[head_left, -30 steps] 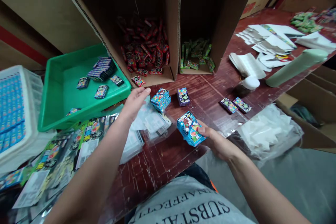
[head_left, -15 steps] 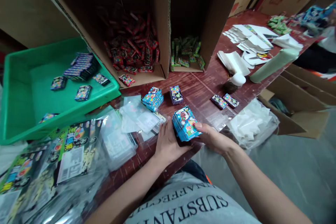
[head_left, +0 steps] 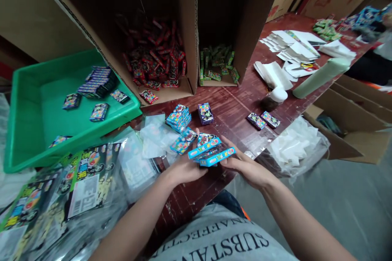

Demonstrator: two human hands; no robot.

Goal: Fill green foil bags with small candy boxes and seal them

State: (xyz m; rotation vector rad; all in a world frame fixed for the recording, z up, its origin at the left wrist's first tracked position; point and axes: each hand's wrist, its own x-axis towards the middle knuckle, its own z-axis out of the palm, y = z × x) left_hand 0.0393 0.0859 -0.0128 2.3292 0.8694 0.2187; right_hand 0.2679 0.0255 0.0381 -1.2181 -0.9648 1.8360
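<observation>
Dim lt., cardboard box [head_left: 187,28] v. dark inside, edges warped.

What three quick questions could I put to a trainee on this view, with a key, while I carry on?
1. True or false: the right hand holds the scissors.
2. Pick one: the packets heaped in the left cardboard compartment are mostly (a) green, (b) red, (c) white.
3. How many dark boxes lie side by side nearest the white-capped jar?

Key:
1. False; it touches blue boxes, and the scissors lie on the table among white papers.
2. b
3. Two
</observation>
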